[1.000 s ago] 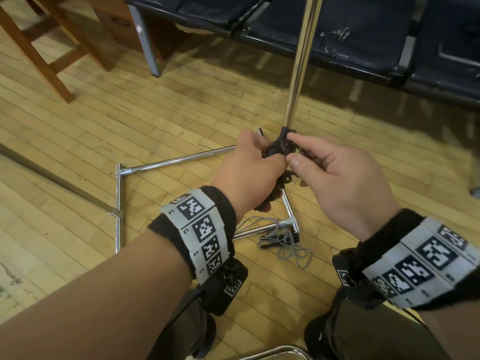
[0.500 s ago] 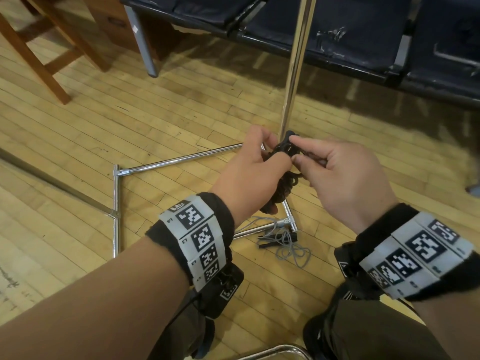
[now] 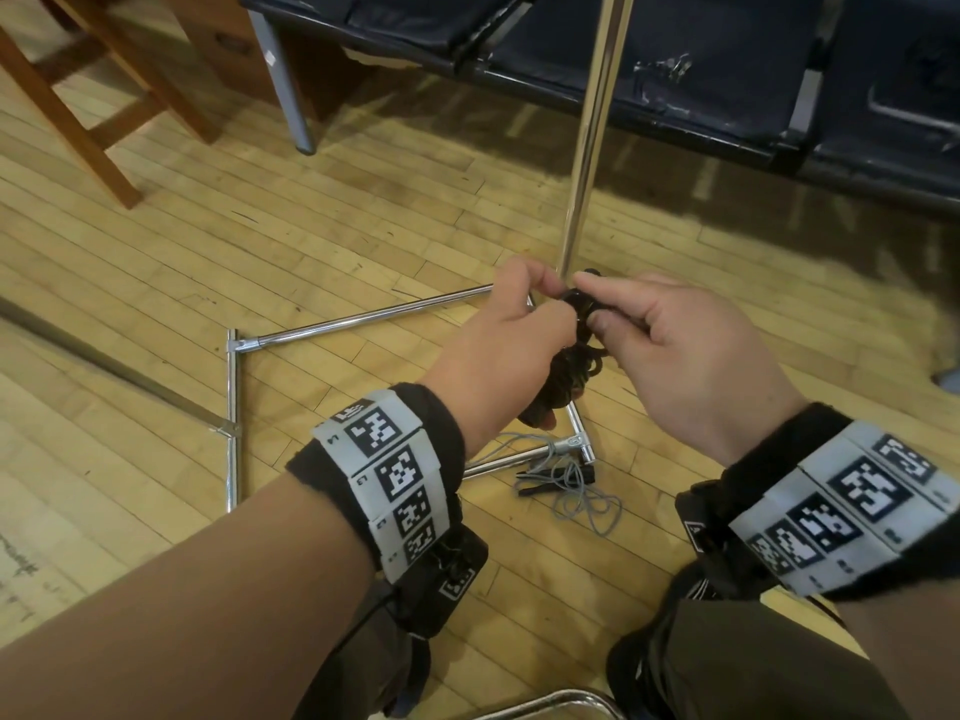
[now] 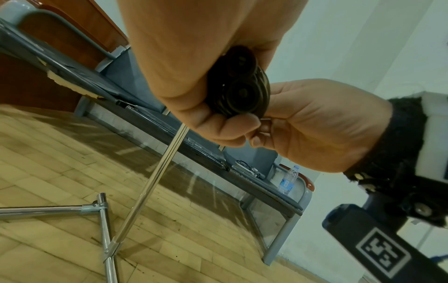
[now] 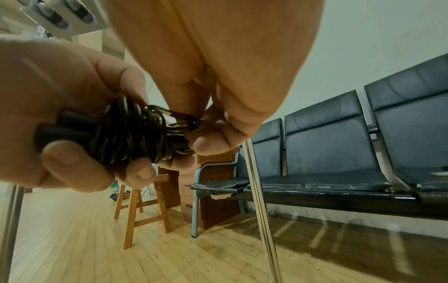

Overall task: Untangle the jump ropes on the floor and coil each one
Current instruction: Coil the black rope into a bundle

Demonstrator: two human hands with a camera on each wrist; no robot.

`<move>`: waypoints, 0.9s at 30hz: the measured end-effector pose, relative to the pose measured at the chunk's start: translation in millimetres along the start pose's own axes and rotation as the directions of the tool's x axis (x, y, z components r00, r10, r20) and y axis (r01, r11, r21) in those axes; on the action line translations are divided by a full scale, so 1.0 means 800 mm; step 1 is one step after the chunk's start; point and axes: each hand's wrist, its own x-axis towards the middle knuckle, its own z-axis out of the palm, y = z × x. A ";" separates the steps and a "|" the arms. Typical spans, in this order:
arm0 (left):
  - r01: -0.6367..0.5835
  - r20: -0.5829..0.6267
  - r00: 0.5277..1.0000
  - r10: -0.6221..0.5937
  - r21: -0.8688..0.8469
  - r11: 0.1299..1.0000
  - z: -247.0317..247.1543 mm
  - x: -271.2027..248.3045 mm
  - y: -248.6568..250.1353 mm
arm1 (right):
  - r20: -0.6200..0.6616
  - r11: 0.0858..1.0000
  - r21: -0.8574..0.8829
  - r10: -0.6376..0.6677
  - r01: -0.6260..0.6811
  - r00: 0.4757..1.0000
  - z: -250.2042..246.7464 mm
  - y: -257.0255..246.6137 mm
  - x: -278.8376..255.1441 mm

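Observation:
A black jump rope [image 3: 574, 363] is bunched into a tight coil around its two handles, held up in front of me. My left hand [image 3: 511, 330] grips the bundle, fingers curled round the handles and coils [image 5: 116, 137]. My right hand [image 3: 613, 317] pinches a loop of the black cord [image 5: 179, 120] at the top of the bundle. The handle ends [image 4: 240, 84] show under the left palm. A grey jump rope [image 3: 566, 488] lies loosely bunched on the wooden floor below the hands, beside a chrome frame corner.
A chrome tube frame [image 3: 363, 319] lies on the floor and one chrome pole [image 3: 589, 127] rises just behind the hands. Dark bench seats [image 3: 675, 59] line the far wall. A wooden stool [image 3: 88, 96] stands at the far left. A water bottle [image 4: 288, 179] sits on the bench.
Both hands with the black bundle have dropped slightly in view. The right fingers have shifted along the loop at the top of the coil. The grey rope has not moved.

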 end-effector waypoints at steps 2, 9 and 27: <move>0.023 0.001 1.000 -0.023 -0.018 1.000 -0.001 0.000 0.001 | -0.014 1.000 0.027 0.005 -0.004 1.000 0.000 0.001 0.000; 0.023 0.006 1.000 -0.022 -0.026 0.999 -0.002 0.001 0.002 | -0.028 0.992 0.127 -0.005 0.008 1.000 -0.006 0.002 -0.002; -0.059 -0.009 0.998 0.061 0.177 0.982 -0.001 0.000 -0.006 | 0.108 0.992 -0.034 -0.119 0.123 0.987 -0.014 -0.004 0.000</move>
